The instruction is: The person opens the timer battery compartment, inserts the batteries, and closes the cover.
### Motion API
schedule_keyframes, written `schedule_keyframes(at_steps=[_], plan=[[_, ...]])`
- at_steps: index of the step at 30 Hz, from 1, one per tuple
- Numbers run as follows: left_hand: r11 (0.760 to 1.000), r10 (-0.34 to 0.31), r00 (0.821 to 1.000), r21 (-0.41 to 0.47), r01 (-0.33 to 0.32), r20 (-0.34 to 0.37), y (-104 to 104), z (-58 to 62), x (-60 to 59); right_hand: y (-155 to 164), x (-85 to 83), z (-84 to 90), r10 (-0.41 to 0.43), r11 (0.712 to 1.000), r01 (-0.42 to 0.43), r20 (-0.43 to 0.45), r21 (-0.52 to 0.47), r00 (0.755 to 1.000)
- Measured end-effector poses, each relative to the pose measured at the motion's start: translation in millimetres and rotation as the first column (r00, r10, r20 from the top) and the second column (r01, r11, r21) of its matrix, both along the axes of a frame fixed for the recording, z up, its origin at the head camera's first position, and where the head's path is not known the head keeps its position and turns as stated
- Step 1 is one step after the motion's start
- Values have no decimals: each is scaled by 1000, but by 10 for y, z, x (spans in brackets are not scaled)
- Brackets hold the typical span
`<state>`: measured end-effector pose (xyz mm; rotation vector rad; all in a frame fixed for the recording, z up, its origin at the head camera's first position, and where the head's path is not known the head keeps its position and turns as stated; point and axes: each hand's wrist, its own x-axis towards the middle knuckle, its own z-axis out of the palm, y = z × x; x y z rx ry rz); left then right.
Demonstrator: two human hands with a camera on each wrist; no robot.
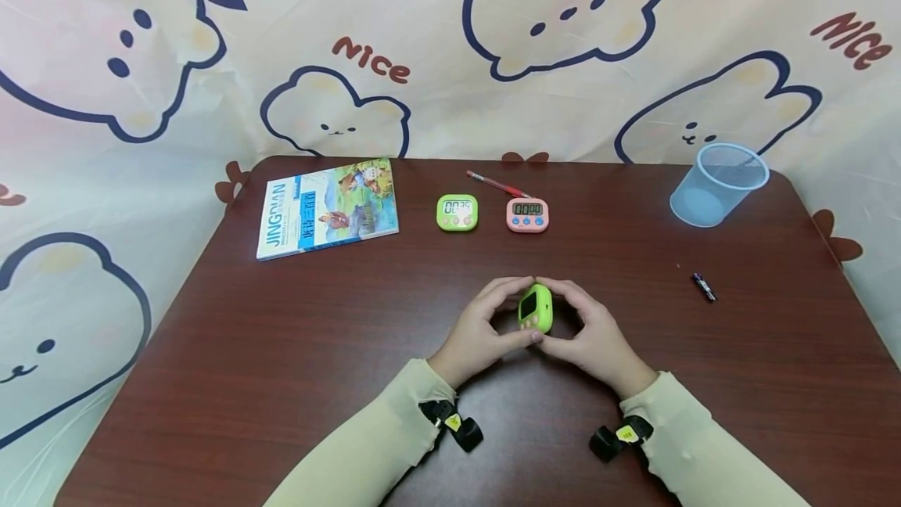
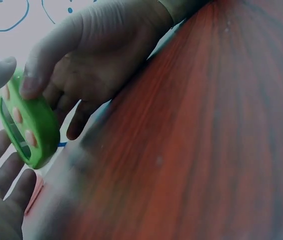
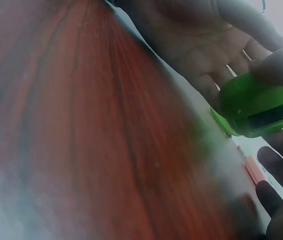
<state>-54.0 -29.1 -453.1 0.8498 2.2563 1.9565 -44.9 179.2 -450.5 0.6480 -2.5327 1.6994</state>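
Observation:
A small green digital timer (image 1: 536, 309) stands upright between both hands, above the near middle of the table. My left hand (image 1: 482, 331) holds its left side between thumb and fingers. From the other side my right hand (image 1: 598, 339) grips it the same way, the thumbs meeting at its lower edge. The timer's screen looks dark, with pink buttons below it; the left wrist view also shows these buttons on the green timer (image 2: 39, 122). In the right wrist view, a dark rectangular slot shows on the green timer's back (image 3: 241, 100).
Farther back sit another green timer (image 1: 457, 213) with digits lit and a pink timer (image 1: 527, 216), a red pen (image 1: 496, 183) behind them. A book (image 1: 328, 208) lies back left. Rightward are a small dark battery (image 1: 704, 288) and a translucent blue cup (image 1: 711, 190).

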Motion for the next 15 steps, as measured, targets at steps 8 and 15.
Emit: schedule_keyframes(at_steps=[8,15], plan=[[1000,-4,999,-9,4,-37,-1,-17,-4,-21,-6,-14,24,1000,-23,-43,20,999],[1000,15,996,22,-13,-90,8,84,22,-4,-9,-31,18,999,-16,-24,47,1000]])
